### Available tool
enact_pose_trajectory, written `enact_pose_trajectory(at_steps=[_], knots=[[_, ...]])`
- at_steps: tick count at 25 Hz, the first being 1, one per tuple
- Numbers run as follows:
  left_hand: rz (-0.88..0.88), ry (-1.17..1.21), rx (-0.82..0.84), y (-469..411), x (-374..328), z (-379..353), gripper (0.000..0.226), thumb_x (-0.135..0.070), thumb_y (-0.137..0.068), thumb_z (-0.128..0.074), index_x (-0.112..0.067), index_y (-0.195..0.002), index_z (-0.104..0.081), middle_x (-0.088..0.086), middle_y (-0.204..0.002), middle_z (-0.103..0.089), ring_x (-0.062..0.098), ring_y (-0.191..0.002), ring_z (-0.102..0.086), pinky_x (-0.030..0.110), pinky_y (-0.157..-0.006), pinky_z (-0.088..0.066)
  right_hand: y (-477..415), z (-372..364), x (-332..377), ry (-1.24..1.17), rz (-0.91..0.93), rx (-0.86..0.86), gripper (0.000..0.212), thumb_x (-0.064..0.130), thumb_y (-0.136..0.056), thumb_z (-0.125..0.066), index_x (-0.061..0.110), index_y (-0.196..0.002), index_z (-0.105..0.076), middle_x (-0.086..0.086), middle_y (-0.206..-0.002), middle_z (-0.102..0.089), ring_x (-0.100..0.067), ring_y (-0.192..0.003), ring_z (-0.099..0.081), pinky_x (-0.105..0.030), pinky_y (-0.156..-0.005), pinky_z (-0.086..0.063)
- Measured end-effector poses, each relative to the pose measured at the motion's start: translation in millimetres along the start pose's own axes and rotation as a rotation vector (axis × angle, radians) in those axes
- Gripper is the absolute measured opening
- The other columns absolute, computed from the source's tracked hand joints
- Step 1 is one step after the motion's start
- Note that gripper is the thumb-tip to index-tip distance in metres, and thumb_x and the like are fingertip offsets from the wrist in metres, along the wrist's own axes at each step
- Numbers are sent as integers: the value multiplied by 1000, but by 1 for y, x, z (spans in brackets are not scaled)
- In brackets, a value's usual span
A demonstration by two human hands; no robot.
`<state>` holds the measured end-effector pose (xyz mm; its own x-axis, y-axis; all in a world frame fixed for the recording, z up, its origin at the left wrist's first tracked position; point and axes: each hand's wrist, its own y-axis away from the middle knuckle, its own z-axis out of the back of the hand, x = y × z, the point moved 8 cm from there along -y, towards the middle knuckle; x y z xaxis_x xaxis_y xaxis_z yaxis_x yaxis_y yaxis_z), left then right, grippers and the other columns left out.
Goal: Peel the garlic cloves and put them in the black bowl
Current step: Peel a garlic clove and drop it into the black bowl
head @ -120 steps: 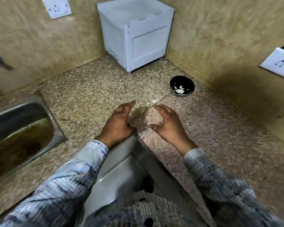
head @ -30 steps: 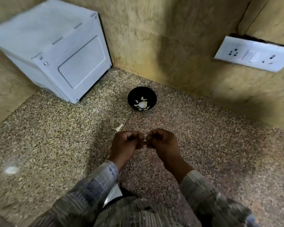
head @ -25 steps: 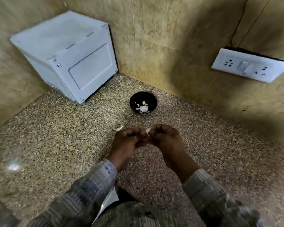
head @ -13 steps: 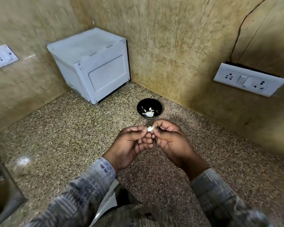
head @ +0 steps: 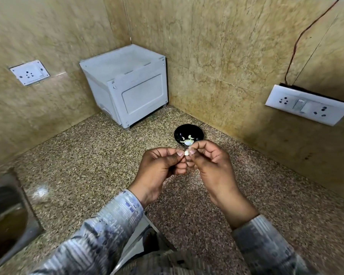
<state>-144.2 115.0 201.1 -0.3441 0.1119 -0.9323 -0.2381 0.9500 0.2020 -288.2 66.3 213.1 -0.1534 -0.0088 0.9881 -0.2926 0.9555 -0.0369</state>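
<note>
pale garlic clove mostly hidden, pinched in grip of left hand, right hand

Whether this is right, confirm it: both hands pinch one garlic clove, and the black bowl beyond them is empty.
Wrong on the bowl. The head view shows the black bowl holding pale garlic pieces, not empty. The left hand and right hand do pinch one garlic clove between them.

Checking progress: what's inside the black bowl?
A few pale garlic pieces lie on the bottom of the black bowl. The right hand covers its near rim, and the pieces are too small to count.
</note>
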Motion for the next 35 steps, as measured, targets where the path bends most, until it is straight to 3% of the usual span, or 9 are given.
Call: enact_pose_trajectory(at_steps=[6,11,15,17,20,22,26,28,35], knots=[[5,-8,7,8,-4,1,9,1,-87,-69,0,-91,-77,24,-85,-74,30,-74,-69,46,-83,-57,9,1,3,-111,-60,-42,10,-1,-95,-66,5,-101,-72,-14,-90,-75,-19,-77,-68,-27,-70,-58],[-162,-99,-102,12,-14,3,4,0,-88,-73,1,-88,-77,16,-76,-72,27,-69,-65,41,-76,-58,18,3,19,241,165,-158,22,4,-91,-74,25,-96,-76,6,-92,-78,-14,-86,-75,-36,-79,-62],[-175,-95,-158,11,-15,12,7,0,-88,-74,5,-93,-76,14,-78,-74,24,-68,-66,40,-75,-60,21,15,20,288,184,-299,18,5,-93,-72,23,-96,-75,6,-87,-76,-12,-80,-74,-38,-75,-64],[-154,-90,-155,10,-11,18,11,-3,-87,-77,4,-95,-76,15,-80,-75,25,-71,-67,42,-78,-60,21,15,13,143,83,-318,15,4,-94,-71,18,-99,-75,0,-90,-77,-16,-83,-74,-36,-77,-64],[-210,-172,-130,18,-10,15,13,-4,-84,-80,-2,-96,-78,13,-88,-78,21,-79,-73,38,-79,-60,27,1,-17,-397,-298,-346,19,0,-93,-67,8,-110,-72,-8,-103,-78,-22,-98,-75,-36,-88,-62],[-287,-286,-139,23,-12,9,15,-2,-81,-82,-4,-96,-79,4,-90,-80,17,-85,-76,33,-80,-60,33,-15,-32,-593,-480,-310,24,3,-91,-68,8,-114,-71,-10,-108,-78,-22,-101,-75,-35,-90,-60],[-377,-563,-297,26,-15,21,16,-14,-73,-91,-19,-83,-80,-9,-82,-76,4,-76,-73,20,-70,-59,40,-27,-44,-597,-563,-312,19,3,-93,-67,10,-111,-71,-6,-95,-79,-16,-88,-74,-31,-83,-60],[-382,-636,-291,25,-13,25,19,-17,-73,-91,-23,-85,-78,-12,-81,-75,2,-74,-72,16,-66,-57,41,-29,-49,-589,-576,-322,17,1,-94,-65,8,-110,-70,-7,-91,-78,-17,-86,-75,-31,-83,-60],[-348,-635,-226,-1,2,45,11,-15,-82,-85,-19,-91,-82,-13,-86,-76,3,-80,-72,23,-74,-59,22,-36,-70,-476,-468,-328,15,-4,-93,-67,1,-107,-69,-17,-106,-75,-20,-91,-75,-28,-78,-63]])
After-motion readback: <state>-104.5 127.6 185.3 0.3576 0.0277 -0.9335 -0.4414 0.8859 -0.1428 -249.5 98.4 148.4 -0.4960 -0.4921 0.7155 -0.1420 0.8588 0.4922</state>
